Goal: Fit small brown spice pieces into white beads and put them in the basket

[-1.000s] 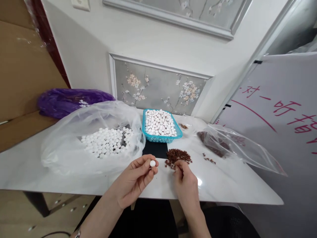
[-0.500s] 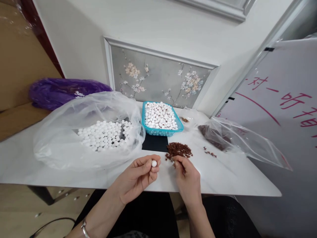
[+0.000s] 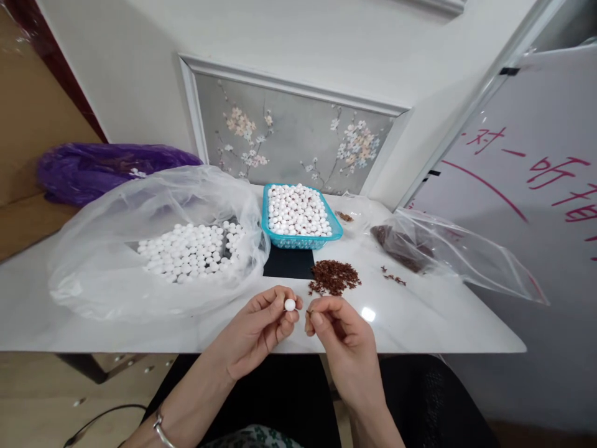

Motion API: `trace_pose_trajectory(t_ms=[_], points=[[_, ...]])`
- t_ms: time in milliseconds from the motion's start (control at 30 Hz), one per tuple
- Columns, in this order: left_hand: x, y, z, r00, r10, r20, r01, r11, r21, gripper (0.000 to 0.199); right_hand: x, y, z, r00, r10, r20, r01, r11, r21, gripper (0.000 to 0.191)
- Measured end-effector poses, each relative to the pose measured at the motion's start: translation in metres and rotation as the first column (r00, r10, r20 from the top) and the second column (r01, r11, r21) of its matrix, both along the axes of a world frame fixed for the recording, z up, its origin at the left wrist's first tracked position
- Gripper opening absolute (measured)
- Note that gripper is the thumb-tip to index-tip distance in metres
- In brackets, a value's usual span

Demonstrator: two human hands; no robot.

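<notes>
A small white ball [image 3: 290,305] is pinched between the thumb and fingers of my left hand [image 3: 261,326]. Close by on the right, my right hand [image 3: 344,336] is closed in a pinch on a small brown piece [image 3: 310,313], whose tip faces the ball across a short gap. Just beyond the hands lies a pile of small brown pointed pieces [image 3: 334,277]. Behind it stands a blue plastic basket [image 3: 303,242] heaped with white balls, some showing brown bits. To the left, a clear plastic bag [image 3: 102,274] lies open around many loose white balls [image 3: 186,252].
A zip bag of brown pieces [image 3: 403,246] and a few loose pieces [image 3: 394,277] lie on the white table [image 3: 433,323] at right. A black flat item [image 3: 289,263] sits before the basket. A purple bag [image 3: 107,168] is at far left, a whiteboard [image 3: 522,137] at right.
My right hand has moved from the edge of the brown pile toward me and left, bringing a small brown piece near the ball. My left hand stays nearly still with the ball.
</notes>
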State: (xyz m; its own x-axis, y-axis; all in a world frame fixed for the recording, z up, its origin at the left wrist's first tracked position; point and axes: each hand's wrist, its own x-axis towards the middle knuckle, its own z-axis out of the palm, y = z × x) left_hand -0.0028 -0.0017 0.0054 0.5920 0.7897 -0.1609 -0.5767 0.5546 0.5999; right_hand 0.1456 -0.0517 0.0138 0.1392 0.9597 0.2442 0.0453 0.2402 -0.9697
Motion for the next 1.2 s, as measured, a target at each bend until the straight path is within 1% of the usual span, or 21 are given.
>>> trace_pose_trajectory(t_ms=[100, 233, 333, 533, 900, 1200], points=[[0.000, 0.001, -0.001, 1.000, -0.002, -0.012, 0.002, 1.000, 0.002, 0.006, -0.007, 0.000, 0.003, 1.000, 0.018, -0.010, -0.017, 0.999, 0.029, 0.008], [0.000, 0.002, -0.001, 1.000, 0.003, -0.018, -0.003, 1.000, -0.004, 0.008, -0.013, 0.001, -0.001, 1.000, 0.023, 0.012, -0.023, 0.998, 0.058, 0.010], [0.000, 0.002, -0.002, 1.000, 0.002, -0.014, -0.002, 1.000, 0.000, 0.009, -0.015, 0.001, -0.002, 0.999, -0.005, 0.047, 0.000, 0.995, 0.100, 0.010], [-0.001, 0.001, -0.005, 1.000, 0.010, -0.007, -0.010, 0.999, 0.039, 0.008, -0.016, -0.002, 0.001, 0.989, -0.070, 0.129, 0.044, 0.980, 0.194, 0.011], [0.000, -0.001, -0.005, 1.000, 0.010, -0.011, -0.009, 0.998, 0.061, 0.009, -0.018, 0.000, 0.000, 0.975, -0.115, 0.192, 0.071, 0.972, 0.223, 0.014], [-0.001, -0.001, -0.007, 0.997, 0.030, -0.070, -0.024, 0.996, 0.084, 0.010, -0.019, 0.000, -0.002, 0.952, -0.176, 0.251, 0.107, 0.958, 0.268, 0.016]])
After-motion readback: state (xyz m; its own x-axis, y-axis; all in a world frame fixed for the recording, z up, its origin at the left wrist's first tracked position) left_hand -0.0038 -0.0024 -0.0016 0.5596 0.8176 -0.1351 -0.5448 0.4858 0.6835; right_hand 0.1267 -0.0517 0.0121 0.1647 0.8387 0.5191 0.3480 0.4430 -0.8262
